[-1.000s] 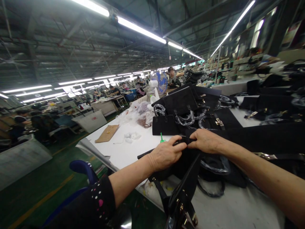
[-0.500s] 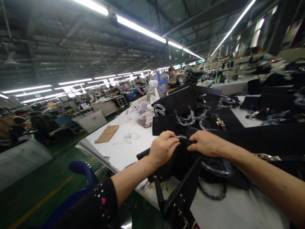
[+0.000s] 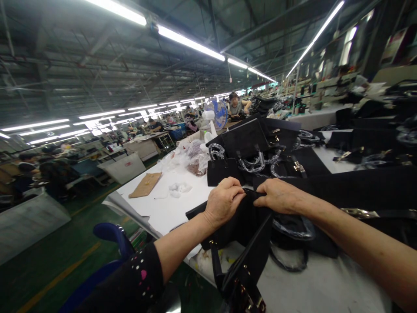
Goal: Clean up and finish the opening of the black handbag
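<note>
A black handbag (image 3: 243,226) stands at the near edge of the white table (image 3: 169,208), its strap and metal fittings hanging over the front. My left hand (image 3: 224,201) is closed on the bag's top edge on the left. My right hand (image 3: 280,195) is closed on the same top edge just to the right, the two hands nearly touching. Plastic-wrapped handles (image 3: 293,228) lie under my right forearm.
More black handbags (image 3: 254,148) with wrapped handles are piled behind. A brown paper piece (image 3: 145,183), white scraps (image 3: 179,188) and plastic bags (image 3: 192,156) lie on the left of the table. A blue fan (image 3: 217,114) and a seated person (image 3: 236,106) are beyond. A blue chair (image 3: 112,234) stands below.
Both hands lifted the bag's top edge up slightly and drew closer together; a green item seen behind my left hand a second ago is now hidden.
</note>
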{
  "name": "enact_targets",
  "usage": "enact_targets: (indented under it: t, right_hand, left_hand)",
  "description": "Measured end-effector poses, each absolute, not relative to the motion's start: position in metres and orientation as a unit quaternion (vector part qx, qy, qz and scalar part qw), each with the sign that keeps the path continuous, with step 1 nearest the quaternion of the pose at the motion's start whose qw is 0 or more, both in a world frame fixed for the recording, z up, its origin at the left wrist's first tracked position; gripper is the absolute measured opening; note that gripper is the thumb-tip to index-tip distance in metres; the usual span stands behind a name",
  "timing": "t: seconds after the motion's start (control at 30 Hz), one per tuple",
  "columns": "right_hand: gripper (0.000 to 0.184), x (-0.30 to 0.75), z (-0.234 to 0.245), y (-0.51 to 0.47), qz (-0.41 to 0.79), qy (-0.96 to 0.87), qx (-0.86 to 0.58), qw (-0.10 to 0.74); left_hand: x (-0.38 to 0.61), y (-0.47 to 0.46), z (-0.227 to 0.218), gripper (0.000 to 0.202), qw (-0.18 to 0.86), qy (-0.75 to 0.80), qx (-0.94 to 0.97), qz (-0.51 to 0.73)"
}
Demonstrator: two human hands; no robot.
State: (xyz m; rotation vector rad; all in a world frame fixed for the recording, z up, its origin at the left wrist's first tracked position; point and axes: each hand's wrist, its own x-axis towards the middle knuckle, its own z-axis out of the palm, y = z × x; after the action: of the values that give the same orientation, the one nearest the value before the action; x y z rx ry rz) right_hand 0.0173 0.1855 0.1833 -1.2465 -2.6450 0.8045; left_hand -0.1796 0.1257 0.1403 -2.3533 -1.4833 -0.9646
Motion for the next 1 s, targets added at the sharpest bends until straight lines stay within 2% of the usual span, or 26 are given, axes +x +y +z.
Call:
enact_targets:
  t: [0.33, 0.57, 0.67, 0.87, 1.0]
  right_hand:
    - [0.020, 0.019, 0.181, 0.191, 0.281, -0.871, -0.398, 0.056]
    - [0.018, 0.018, 0.180, 0.193, 0.291, -0.868, -0.396, 0.068]
    - [0.018, 0.020, 0.180, 0.194, 0.297, -0.866, -0.396, 0.071]
    - [0.021, 0.024, 0.175, 0.199, 0.330, -0.854, -0.396, 0.069]
    - [0.023, 0.026, 0.175, 0.200, 0.337, -0.855, -0.389, 0.067]
  left_hand:
    - [-0.179, 0.121, 0.141, 0.012, 0.191, -0.454, -0.828, -0.269]
    - [-0.183, 0.117, 0.139, 0.016, 0.205, -0.390, -0.874, -0.203]
    - [-0.186, 0.118, 0.142, 0.014, 0.182, -0.431, -0.854, -0.230]
    - [-0.187, 0.120, 0.154, 0.010, 0.062, -0.471, -0.833, -0.283]
    - [-0.183, 0.121, 0.156, 0.008, 0.031, -0.487, -0.819, -0.302]
